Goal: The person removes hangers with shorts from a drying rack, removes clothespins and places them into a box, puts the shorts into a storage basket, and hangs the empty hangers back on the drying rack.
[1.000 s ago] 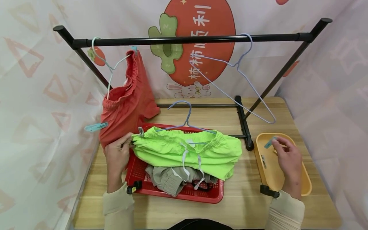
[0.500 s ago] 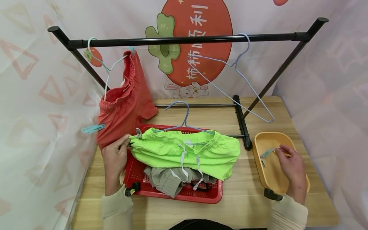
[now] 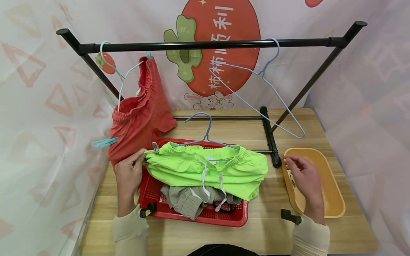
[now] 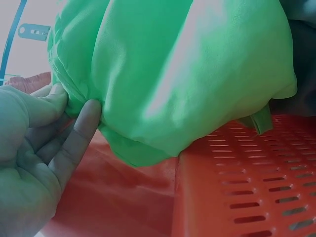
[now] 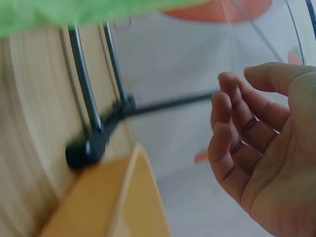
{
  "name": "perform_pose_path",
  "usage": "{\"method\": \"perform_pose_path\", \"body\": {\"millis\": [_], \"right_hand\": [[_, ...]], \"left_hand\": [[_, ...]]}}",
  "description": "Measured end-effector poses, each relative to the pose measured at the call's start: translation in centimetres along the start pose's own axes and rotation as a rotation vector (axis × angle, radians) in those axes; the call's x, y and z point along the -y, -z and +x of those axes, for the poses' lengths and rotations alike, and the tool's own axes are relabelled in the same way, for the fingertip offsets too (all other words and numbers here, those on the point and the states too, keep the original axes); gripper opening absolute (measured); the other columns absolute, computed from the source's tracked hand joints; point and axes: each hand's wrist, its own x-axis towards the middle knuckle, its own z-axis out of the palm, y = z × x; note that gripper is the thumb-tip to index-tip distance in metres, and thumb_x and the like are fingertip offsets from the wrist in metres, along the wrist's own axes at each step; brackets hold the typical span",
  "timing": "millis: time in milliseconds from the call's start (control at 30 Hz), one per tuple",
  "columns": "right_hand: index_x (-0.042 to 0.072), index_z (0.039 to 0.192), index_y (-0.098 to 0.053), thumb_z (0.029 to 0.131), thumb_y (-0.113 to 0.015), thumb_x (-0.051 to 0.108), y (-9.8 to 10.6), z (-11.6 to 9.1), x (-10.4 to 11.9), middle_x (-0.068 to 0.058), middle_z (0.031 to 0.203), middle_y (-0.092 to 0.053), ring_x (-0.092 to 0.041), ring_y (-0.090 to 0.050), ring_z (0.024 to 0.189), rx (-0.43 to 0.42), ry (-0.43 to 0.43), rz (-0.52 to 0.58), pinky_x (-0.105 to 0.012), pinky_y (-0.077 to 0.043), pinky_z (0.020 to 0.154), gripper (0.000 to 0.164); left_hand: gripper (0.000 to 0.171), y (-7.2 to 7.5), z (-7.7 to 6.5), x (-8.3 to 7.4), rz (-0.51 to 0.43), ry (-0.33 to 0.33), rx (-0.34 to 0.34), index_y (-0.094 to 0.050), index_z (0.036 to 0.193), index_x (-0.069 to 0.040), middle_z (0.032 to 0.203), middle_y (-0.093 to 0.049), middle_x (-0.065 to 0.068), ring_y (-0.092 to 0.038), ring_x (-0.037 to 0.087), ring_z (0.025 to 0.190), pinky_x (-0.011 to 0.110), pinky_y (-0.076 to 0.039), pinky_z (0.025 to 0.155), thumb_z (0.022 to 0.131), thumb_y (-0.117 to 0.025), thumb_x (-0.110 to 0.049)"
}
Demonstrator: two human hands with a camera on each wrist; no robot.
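Observation:
My left hand [image 3: 129, 172] pinches the left end of the neon green shorts [image 3: 208, 170], with thumb and fingers on the cloth in the left wrist view. A blue hanger [image 3: 208, 133] runs inside their waistband, its hook standing up. A grey clothespin [image 3: 155, 147] grips the waistband near that hand. Over the left side of the yellow tray [image 3: 334, 192] is my right hand [image 3: 305, 177]; the right wrist view shows its fingers [image 5: 232, 113] loosely bent with nothing between them. Small clips [image 3: 291, 177] in the tray are partly hidden beneath it.
The red basket [image 3: 221, 220] under the shorts also holds grey-green clothing [image 3: 185, 201]. Coral red shorts [image 3: 137, 117] with blue clothespins [image 3: 105, 142] hang at the left of the black rack [image 3: 192, 46]. A bare lilac hanger [image 3: 283, 101] hangs at its right.
My right hand let go of a blue clothespin over the tray and has moved left toward the tray's near-left rim. The left hand and the green shorts stay in place.

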Motion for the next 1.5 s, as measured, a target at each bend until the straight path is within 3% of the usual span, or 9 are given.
{"method": "perform_pose_path", "body": {"millis": [133,267,400,567,733,1033,1100,1300,1500], "right_hand": [[-0.001,0.11,-0.075,0.1,-0.066,0.002,-2.2,0.5,2.1,-0.013,0.09,-0.071,-0.01,-0.06,0.073,0.06,0.14,0.071,-0.017,-0.044,0.061,0.013],[0.004,0.109,-0.075,0.097,-0.067,-0.005,-3.9,0.7,4.9,-0.005,0.09,-0.072,-0.011,-0.061,0.073,0.166,0.281,0.125,-0.018,-0.047,0.062,0.017],[0.006,0.108,-0.075,0.094,-0.069,-0.007,-5.2,0.7,7.8,-0.001,0.093,-0.074,-0.012,-0.065,0.077,0.237,0.401,0.164,-0.022,-0.052,0.066,0.02],[0.008,0.112,-0.074,0.098,-0.068,0.001,-6.9,0.5,11.4,0.0,0.098,-0.073,-0.012,-0.064,0.081,0.31,0.454,0.191,-0.029,-0.056,0.067,0.016],[0.01,0.114,-0.074,0.101,-0.066,0.01,-9.5,0.6,14.2,0.003,0.102,-0.071,-0.009,-0.062,0.078,0.363,0.505,0.16,-0.029,-0.054,0.064,0.015],[0.009,0.11,-0.073,0.1,-0.068,0.012,-14.6,1.3,20.0,0.004,0.102,-0.069,-0.005,-0.062,0.085,0.434,0.71,0.171,-0.023,-0.053,0.067,0.012],[0.009,0.11,-0.073,0.099,-0.069,0.012,-15.7,1.5,21.3,0.003,0.103,-0.068,-0.008,-0.063,0.088,0.43,0.761,0.137,-0.023,-0.053,0.073,0.013],[0.007,0.125,-0.068,0.096,-0.074,0.022,-19.0,2.0,23.8,-0.009,0.126,-0.061,-0.024,-0.057,0.114,0.353,0.879,-0.118,-0.032,-0.047,0.096,0.033],[0.008,0.134,-0.063,0.098,-0.071,0.038,-21.1,2.1,24.7,-0.01,0.13,-0.06,-0.026,-0.055,0.118,0.342,0.87,-0.334,-0.038,-0.045,0.099,0.048]], "left_hand": [[0.019,-0.3,0.2,0.0,0.007,-0.002,0.012,-0.078,0.114,-0.002,0.102,-0.076,0.015,-0.072,0.028,0.066,0.011,-0.048,0.06,0.097,-0.069,0.0],[0.02,-0.6,0.3,-0.1,-0.002,0.006,0.029,-0.078,0.116,-0.003,0.104,-0.075,0.015,-0.072,0.024,0.064,0.014,-0.046,0.054,0.099,-0.069,-0.003],[0.021,-0.7,0.4,-0.2,-0.022,0.02,0.04,-0.077,0.117,-0.003,0.106,-0.075,0.015,-0.072,0.03,0.064,0.015,-0.047,0.053,0.099,-0.068,-0.002],[0.021,-0.6,0.5,-0.2,-0.024,0.022,0.041,-0.078,0.117,-0.004,0.105,-0.075,0.014,-0.072,0.029,0.065,0.013,-0.048,0.058,0.098,-0.069,-0.003],[0.02,-0.5,0.5,-0.1,-0.009,0.007,0.038,-0.078,0.116,-0.004,0.105,-0.076,0.014,-0.072,0.024,0.064,0.013,-0.047,0.055,0.098,-0.069,-0.003],[0.021,-0.2,0.2,0.0,-0.014,0.002,0.039,-0.077,0.117,-0.001,0.105,-0.075,0.017,-0.072,0.036,0.066,0.012,-0.048,0.057,0.098,-0.068,0.0],[0.021,-0.2,0.2,0.1,-0.016,0.0,0.041,-0.077,0.117,0.0,0.104,-0.075,0.017,-0.072,0.035,0.066,0.012,-0.048,0.058,0.098,-0.068,0.0],[0.019,-0.1,0.2,0.0,-0.006,0.005,0.039,-0.078,0.114,-0.001,0.099,-0.076,0.015,-0.071,0.021,0.063,0.011,-0.049,0.059,0.097,-0.07,0.0],[0.019,-0.1,0.1,-0.1,-0.018,0.012,0.04,-0.079,0.114,-0.002,0.096,-0.076,0.016,-0.068,0.013,0.059,0.012,-0.048,0.056,0.097,-0.07,-0.001]]}}
